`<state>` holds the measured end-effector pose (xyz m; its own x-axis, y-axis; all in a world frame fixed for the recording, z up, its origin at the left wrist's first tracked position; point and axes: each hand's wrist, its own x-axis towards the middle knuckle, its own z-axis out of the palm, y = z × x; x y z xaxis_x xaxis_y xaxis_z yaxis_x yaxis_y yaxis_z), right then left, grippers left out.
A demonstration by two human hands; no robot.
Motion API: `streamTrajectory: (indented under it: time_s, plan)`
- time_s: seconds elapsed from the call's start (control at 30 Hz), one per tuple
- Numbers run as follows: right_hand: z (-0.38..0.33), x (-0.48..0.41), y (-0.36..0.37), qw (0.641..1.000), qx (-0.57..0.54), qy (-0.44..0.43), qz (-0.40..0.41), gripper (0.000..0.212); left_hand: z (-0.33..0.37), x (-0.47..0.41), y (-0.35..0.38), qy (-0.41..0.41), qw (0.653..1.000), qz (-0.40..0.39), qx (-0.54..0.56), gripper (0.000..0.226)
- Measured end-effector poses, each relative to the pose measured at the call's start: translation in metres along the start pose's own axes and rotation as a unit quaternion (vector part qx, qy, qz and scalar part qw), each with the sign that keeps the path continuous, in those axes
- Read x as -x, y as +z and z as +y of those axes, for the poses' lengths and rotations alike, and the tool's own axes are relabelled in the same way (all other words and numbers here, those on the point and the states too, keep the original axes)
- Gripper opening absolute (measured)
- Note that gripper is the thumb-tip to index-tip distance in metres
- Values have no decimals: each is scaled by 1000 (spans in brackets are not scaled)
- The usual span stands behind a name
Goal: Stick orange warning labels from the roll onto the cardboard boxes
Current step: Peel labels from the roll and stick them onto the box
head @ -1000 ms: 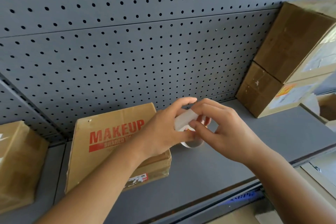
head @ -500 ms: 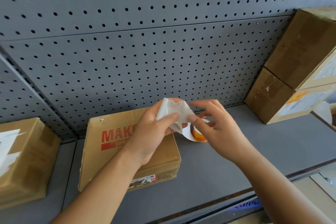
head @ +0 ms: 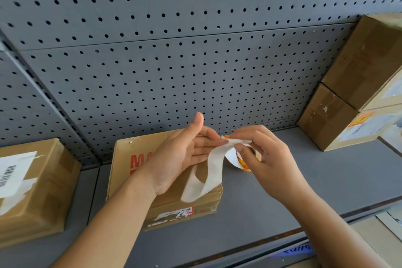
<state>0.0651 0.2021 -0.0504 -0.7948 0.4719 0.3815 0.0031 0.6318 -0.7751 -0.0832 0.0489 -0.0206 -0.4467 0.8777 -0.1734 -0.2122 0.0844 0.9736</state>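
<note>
Four cardboard boxes (head: 326, 119) sit on the shelf (head: 304, 180). Above the red-printed box (head: 121, 185), the right hand (head: 267, 163) pinches the label roll's (head: 243, 164) white backing strip (head: 214, 172); the left hand's (head: 185, 154) straight fingers touch it.

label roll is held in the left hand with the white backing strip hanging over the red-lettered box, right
Wrong hand: in the head view the right hand holds the label roll, while the left hand has straight fingers beside it. The white backing strip does hang over the red-lettered box.
</note>
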Motion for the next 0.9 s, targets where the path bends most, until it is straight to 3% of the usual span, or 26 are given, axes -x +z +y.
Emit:
streamTrajectory:
  time_s: [0.17, 0.33, 0.47, 0.73, 0.9]
  plan:
    - [1, 6, -6, 996, 47, -76, -10, 30, 6, -8, 19, -32, 996, 51, -72, 41]
    - [4, 12, -7, 994, 53, -93, -19, 33, -6, -21, 23, -37, 997, 57, -48, 38]
    - [5, 16, -10, 997, 29, -59, -33, 42, -10, -21, 26, -12, 999, 31, 14, 40]
    - [11, 11, -9, 996, 83, -27, 5, 20, -24, -26, 29, 49, 994, 68, -64, 38]
    - [12, 6, -10, 992, 120, -23, -12, 30, -32, -26, 29, 71, 991, 68, -86, 34]
